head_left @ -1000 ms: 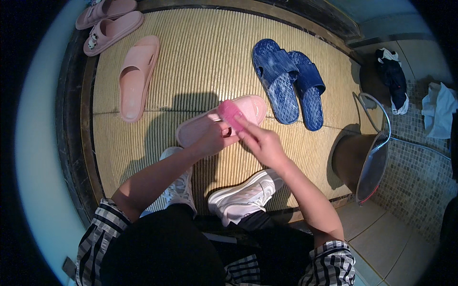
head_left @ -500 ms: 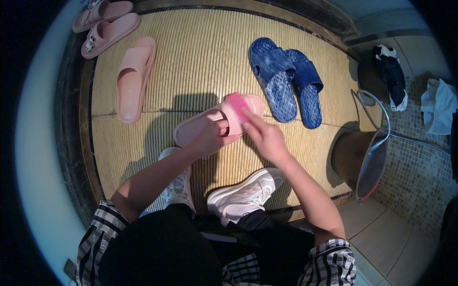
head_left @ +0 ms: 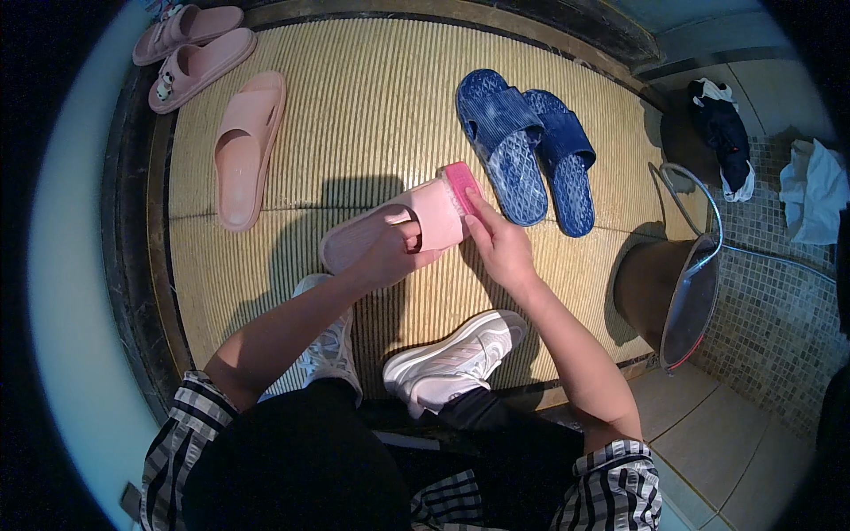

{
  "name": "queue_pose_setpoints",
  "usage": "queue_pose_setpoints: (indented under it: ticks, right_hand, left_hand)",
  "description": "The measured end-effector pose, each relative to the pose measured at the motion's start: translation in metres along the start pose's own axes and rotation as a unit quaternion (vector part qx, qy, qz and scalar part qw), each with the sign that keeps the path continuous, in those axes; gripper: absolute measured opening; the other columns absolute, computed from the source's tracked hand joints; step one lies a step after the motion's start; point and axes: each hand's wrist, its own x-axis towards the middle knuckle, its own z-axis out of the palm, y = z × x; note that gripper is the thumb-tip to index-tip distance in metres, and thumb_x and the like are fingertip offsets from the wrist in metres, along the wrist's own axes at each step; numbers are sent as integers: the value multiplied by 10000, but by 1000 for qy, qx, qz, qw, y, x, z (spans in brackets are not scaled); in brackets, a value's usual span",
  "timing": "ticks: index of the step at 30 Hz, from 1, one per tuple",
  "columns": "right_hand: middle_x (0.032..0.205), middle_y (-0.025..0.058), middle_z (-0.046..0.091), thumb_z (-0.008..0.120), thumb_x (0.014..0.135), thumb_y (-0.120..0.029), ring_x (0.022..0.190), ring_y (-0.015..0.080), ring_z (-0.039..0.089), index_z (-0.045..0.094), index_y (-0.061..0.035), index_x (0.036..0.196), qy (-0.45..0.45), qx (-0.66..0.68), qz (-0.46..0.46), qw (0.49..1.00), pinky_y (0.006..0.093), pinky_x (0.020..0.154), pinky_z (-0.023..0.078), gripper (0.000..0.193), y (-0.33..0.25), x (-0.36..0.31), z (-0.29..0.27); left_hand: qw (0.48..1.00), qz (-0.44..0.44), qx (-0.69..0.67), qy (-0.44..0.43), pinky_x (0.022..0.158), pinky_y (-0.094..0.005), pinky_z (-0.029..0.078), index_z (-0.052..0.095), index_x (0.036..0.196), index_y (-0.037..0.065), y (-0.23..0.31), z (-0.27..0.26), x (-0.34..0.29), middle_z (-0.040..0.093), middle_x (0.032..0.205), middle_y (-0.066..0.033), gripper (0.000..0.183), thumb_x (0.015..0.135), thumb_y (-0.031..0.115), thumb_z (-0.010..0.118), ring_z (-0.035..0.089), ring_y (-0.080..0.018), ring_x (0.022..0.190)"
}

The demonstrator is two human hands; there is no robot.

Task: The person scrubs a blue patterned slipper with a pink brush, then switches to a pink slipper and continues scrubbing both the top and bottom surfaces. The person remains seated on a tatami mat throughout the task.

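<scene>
We have both hands on one pink slipper [head_left: 363, 239], held between our feet and the blue slippers [head_left: 518, 150], toe pointing up and right. Whether it touches the ribbed floor [head_left: 381, 97] or sits lifted, we can't tell.

Our left hand [head_left: 390, 258] grips the slipper at the strap: some fingers inside the foot opening, thumb low on the near side, so a narrow hold. Our right hand [head_left: 503, 252] pinches a pink brush [head_left: 461, 188], fingers narrow around its near end. Brush lies across the slipper's toe, right at the front edge of the strap, pale bristles toward the strap.

Containers, both at right: we see a front bucket [head_left: 646, 288], dark brown, reddish patch on the lower rim, mouth facing right; interior dark, contents can't be read. A curved tube [head_left: 714, 199] arches up over its rim; hose or handle, unclear. Behind it we get a rear bucket [head_left: 683, 146], mostly in shadow, with a dark-and-white cloth [head_left: 724, 133] at its top; inside or draped over, we can't say. White cloth [head_left: 815, 190] is farther right, by the tiles.

Second pink slipper [head_left: 248, 150] is on the floor to the left; we spot another pink pair [head_left: 202, 60] at the upper-left edge, one with a small charm.
</scene>
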Motion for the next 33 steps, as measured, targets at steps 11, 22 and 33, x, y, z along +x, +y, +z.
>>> queue_pose_setpoints:
  ticks: [11, 22, 33]
  right_hand:
    - [682, 188, 626, 591, 974, -237, 508, 254, 601, 536, -205, 1399, 66, 142, -76, 985, 332, 537, 484, 431, -22, -6, -7]
    - [730, 197, 645, 590, 975, -245, 561, 276, 631, 536, -196, 1398, 97, 113, -77, 986, 340, 552, 494, 429, -30, -1, -10]
    - [601, 98, 568, 626, 923, -292, 449, 263, 563, 574, -232, 1358, -10, -211, -226, 951, 386, 444, 479, 442, -57, -32, -34]
  left_hand:
    - [906, 72, 411, 77, 898, -488, 486, 582, 1248, 61, 51, 1, -2, 646, 1136, -180, 419, 858, 196, 651, 620, -366, 1060]
    - [922, 244, 271, 130, 1031, -490, 397, 380, 1446, 17, -33, 8, 37, 524, 1331, -236, 622, 871, 129, 589, 538, -382, 1206]
    - [939, 152, -308, 1, 1075, -381, 422, 296, 1465, 4, 7, 34, 28, 493, 1375, -155, 522, 1033, 234, 477, 498, -223, 1282]
